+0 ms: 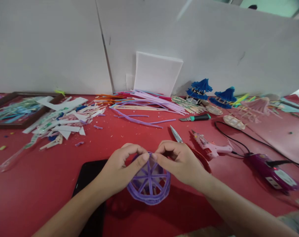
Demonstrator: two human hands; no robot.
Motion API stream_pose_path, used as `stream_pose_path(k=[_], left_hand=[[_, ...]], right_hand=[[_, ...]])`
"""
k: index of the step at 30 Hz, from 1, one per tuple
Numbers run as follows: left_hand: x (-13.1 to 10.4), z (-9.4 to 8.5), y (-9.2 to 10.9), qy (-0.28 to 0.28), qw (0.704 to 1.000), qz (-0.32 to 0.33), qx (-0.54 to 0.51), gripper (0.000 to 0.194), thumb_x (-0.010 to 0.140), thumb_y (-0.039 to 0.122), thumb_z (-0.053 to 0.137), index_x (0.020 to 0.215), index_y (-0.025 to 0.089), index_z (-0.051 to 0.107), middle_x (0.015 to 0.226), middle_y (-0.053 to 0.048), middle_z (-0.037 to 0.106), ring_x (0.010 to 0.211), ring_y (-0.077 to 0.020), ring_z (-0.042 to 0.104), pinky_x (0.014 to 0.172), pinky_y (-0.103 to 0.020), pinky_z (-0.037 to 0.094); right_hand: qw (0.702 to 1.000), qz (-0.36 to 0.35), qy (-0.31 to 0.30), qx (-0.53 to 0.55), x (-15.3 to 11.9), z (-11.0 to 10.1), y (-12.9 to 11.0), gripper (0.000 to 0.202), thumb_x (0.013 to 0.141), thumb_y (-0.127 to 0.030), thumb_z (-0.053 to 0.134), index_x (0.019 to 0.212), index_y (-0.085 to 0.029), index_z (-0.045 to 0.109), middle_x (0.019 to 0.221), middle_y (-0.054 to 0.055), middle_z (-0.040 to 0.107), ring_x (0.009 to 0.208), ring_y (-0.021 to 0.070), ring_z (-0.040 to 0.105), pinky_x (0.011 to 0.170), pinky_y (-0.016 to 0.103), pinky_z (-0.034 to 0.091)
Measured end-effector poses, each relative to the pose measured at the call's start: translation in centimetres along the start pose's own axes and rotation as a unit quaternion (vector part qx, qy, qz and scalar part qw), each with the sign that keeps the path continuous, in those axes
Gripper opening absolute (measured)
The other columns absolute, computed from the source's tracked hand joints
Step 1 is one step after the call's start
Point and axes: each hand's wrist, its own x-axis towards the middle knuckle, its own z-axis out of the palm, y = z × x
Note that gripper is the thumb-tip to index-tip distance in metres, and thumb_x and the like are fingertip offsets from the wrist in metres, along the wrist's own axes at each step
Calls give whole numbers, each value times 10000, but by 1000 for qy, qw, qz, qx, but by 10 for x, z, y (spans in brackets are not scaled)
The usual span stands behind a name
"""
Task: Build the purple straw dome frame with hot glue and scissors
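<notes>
A round purple wheel-like frame of fuzzy stems (150, 181), with spokes meeting at its middle, is held up above the red table. My left hand (126, 166) pinches its upper rim between thumb and fingers. Right beside it, my right hand (180, 161) pinches the same rim, the two thumb tips almost touching. Thin pale sticks show through the gaps between the spokes. The scissors (176, 134) lie just beyond my right hand, their handles partly hidden by it. Under my left forearm is a black phone (90, 174).
Purple fuzzy stems (154, 102) lie at the back before white sheets (158, 74). Scraps (65, 121) and a brown frame (24, 125) are left. A cutter (200, 117), pink glue gun (211, 147), purple power socket (273, 172), cable and blue-roofed models (200, 89) stand right.
</notes>
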Motion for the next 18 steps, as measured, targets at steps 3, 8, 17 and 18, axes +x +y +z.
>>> stream_pose_path(k=[3, 8, 17, 18], left_hand=[[1, 0, -2, 0, 1000, -27, -10, 298, 875, 432, 496, 758, 184, 616, 759, -8, 621, 716, -150, 555, 635, -244, 437], [1, 1, 0, -9, 999, -42, -10, 286, 850, 412, 486, 698, 180, 550, 688, 12, 562, 641, -127, 499, 571, -225, 396], [-1, -3, 0, 16, 1000, 16, -7, 351, 925, 394, 361, 731, 195, 576, 740, 0, 589, 718, -156, 541, 660, -278, 432], [-3, -5, 2, 23, 999, 49, 0, 388, 951, 368, 295, 761, 202, 589, 781, -8, 609, 770, -167, 557, 711, -297, 439]], right_hand=[[1000, 19, -3, 18, 1, 3, 4, 199, 809, -260, 590, 639, -157, 586, 626, -16, 554, 576, 93, 476, 531, 220, 374], [999, 21, -7, 25, 1, 9, 8, 202, 798, -266, 593, 626, -162, 575, 626, -17, 543, 579, 97, 470, 534, 224, 368], [997, -67, 17, 18, 0, 8, 10, 186, 821, -222, 596, 646, -169, 563, 621, -19, 543, 566, 93, 479, 530, 218, 386], [994, -105, 26, 13, -1, 7, 9, 181, 828, -207, 595, 653, -169, 566, 627, -15, 549, 570, 93, 492, 539, 218, 399]])
